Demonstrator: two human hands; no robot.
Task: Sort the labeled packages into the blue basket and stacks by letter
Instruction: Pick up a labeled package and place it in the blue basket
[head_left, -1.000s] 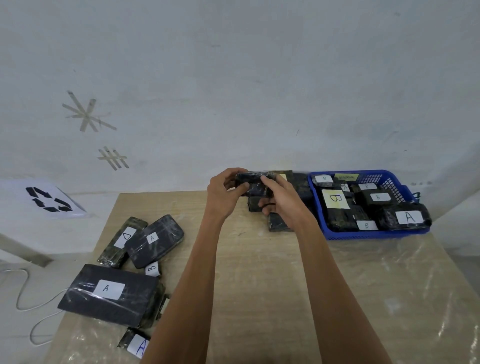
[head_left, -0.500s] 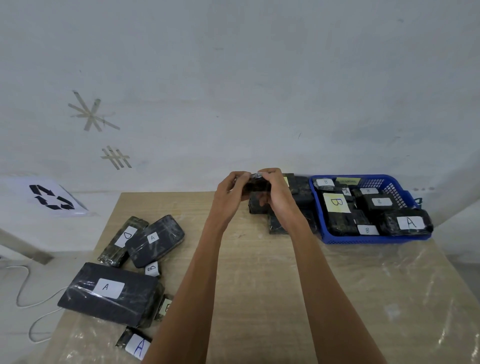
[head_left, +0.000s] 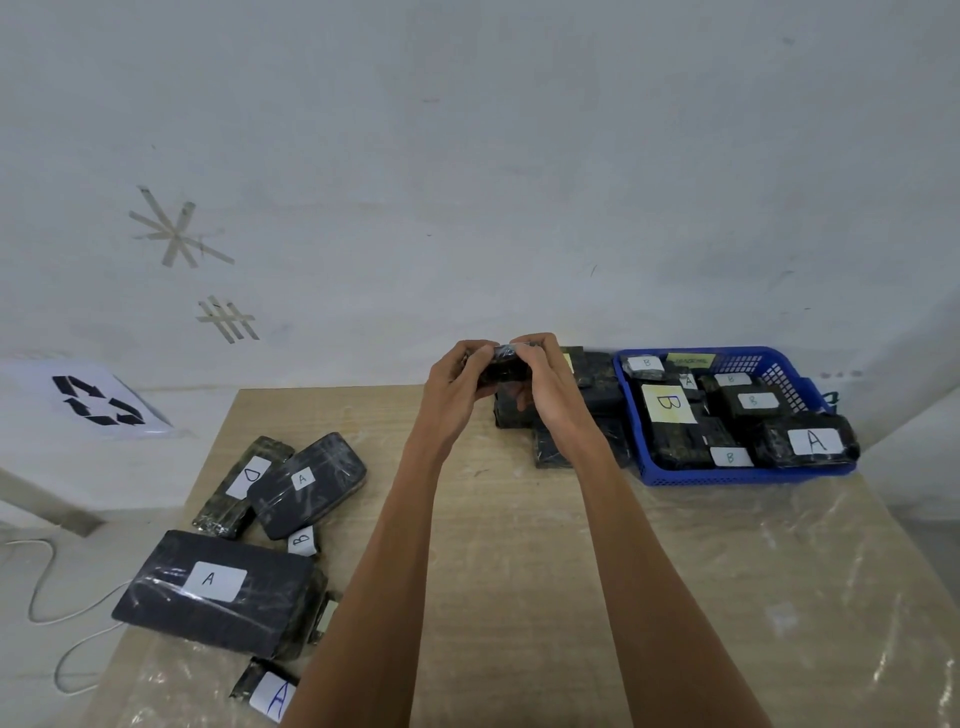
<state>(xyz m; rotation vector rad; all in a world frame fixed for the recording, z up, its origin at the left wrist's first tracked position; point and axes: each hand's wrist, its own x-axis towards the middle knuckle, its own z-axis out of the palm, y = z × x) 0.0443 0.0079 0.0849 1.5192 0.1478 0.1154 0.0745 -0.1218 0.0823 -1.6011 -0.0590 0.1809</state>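
Both hands were raised together over the far edge of the table (head_left: 519, 597). Head view only.

- Left hand (head_left: 460, 384) and right hand (head_left: 545, 379) each pinched one end of a small dark package (head_left: 506, 364), fingers curled over the top, thumbs underneath as far as I could tell.
- Long axis of the package ran left to right, from one hand to the other. Its label was not visible, so its letter was unread.
- Directly under and behind the hands was a stack of dark packages (head_left: 597, 395), touching or just beside the basket; which, I could not tell.
- Blue basket (head_left: 748, 473) lay to the right of the hands, nearer the right hand. Labels read inside it: several B, some A.
- Well apart, near left, lay other packages: a large package marked A (head_left: 213, 587), a D package (head_left: 244, 483) partly under a second A package (head_left: 306, 483), a B tag (head_left: 301, 540), and another A label (head_left: 270, 696) at the table's near edge.

Judgement: the package was being turned to find its letter. A drop into the basket would suit the right hand, since it was closer. The left group would call for the left hand and a long pull back toward me.
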